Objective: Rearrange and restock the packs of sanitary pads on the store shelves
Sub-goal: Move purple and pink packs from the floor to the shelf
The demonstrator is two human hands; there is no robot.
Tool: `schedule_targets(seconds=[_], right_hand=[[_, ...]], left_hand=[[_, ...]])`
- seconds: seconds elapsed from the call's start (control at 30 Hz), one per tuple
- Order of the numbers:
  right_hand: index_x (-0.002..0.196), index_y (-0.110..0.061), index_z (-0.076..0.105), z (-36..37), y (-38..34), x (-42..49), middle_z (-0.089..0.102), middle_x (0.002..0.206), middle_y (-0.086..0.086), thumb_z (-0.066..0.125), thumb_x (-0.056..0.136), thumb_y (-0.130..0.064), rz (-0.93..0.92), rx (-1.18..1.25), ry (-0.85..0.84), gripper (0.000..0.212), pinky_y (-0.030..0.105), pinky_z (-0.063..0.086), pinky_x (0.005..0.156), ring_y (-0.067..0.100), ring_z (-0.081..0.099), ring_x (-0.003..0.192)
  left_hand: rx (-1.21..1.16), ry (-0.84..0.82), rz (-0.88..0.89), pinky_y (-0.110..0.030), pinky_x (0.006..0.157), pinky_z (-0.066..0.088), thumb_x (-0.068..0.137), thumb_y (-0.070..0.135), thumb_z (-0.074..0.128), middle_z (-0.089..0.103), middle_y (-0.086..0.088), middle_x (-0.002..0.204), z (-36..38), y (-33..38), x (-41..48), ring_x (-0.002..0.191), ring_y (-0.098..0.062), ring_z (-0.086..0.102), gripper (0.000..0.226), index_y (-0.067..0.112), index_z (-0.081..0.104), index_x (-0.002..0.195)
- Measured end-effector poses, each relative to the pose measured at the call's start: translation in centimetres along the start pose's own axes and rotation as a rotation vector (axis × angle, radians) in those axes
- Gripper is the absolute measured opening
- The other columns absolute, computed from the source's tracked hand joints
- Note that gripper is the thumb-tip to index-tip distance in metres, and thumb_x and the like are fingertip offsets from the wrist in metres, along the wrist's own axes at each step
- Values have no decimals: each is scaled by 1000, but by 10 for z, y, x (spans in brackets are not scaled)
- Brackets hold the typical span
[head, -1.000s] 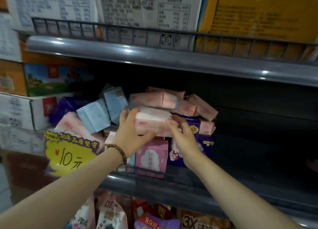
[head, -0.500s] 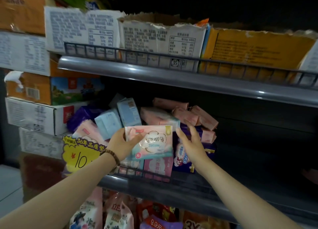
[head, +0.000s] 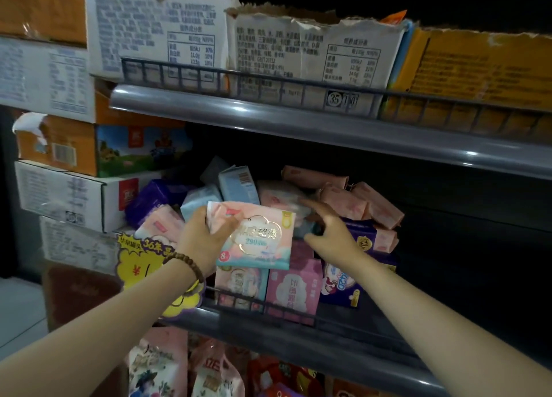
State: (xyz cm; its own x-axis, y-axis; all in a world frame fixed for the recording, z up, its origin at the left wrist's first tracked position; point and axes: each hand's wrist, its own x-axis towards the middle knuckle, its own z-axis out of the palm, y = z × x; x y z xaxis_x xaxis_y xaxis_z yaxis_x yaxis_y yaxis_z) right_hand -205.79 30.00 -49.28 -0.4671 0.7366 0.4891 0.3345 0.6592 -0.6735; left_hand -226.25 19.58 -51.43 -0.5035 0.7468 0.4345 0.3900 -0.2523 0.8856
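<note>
My left hand (head: 203,241) grips a pink and teal pad pack (head: 263,241) by its left edge, holding it face-out in front of the middle shelf (head: 298,334). My right hand (head: 331,232) reaches into the heap just right of that pack, fingers spread and touching a pale pink pack (head: 280,196). Behind it, several pink packs (head: 358,202) lie jumbled on top of purple packs (head: 364,241). Light blue packs (head: 236,184) lean at the back left. Upright pink packs (head: 294,292) stand at the shelf front.
A wire rail (head: 268,310) runs along the shelf front. A yellow price sign (head: 140,262) hangs at the left. Cardboard boxes (head: 74,193) are stacked to the left and boxes (head: 298,53) fill the upper shelf. The shelf's right part (head: 463,277) is dark. Snack bags (head: 209,369) sit below.
My left hand pulled the pack off the heap and turned it face-out. My right hand let go of it and moved to the packs behind. The view shifted down.
</note>
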Motion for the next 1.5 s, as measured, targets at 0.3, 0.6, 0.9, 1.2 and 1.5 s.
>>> schedule_targets(seconds=[0.3,0.6,0.9,1.2,1.5], right_hand=[[133,-16,53,26,14,39,51,135,13,75,71,-11,-111,-531,310,66,43,39,98,39,40,123],[84,-6,67,-12,-24,15,68,84,12,78,73,-45,198,115,479,43,39,51,73,29,63,86],[99,-16,67,-35,-54,-87,74,95,5,75,79,-30,400,672,370,26,38,57,79,19,71,85],[113,-17,66,49,-71,-168,73,103,5,59,87,-50,630,755,90,43,29,56,72,21,70,93],[140,-39,41,154,-52,-208,59,133,-9,66,48,-89,732,742,-203,108,45,41,107,18,59,118]], left_hand=[[57,16,30,-47,56,52,73,65,65,64,-20,84,-33,4,-5,75,-42,64,62,7,56,93],[-215,8,-79,-16,43,50,93,25,56,67,-5,76,-34,17,-11,50,-3,65,16,13,57,83],[-320,-106,-182,-40,72,59,83,46,62,73,-13,94,-47,37,-56,85,-31,70,37,13,61,101],[-458,-345,-561,-38,68,60,87,54,51,75,-8,94,-61,35,-135,77,-22,72,43,19,65,109],[-366,-303,-829,-40,73,56,82,58,51,73,-10,102,-121,-48,-176,75,-21,71,51,19,66,111]])
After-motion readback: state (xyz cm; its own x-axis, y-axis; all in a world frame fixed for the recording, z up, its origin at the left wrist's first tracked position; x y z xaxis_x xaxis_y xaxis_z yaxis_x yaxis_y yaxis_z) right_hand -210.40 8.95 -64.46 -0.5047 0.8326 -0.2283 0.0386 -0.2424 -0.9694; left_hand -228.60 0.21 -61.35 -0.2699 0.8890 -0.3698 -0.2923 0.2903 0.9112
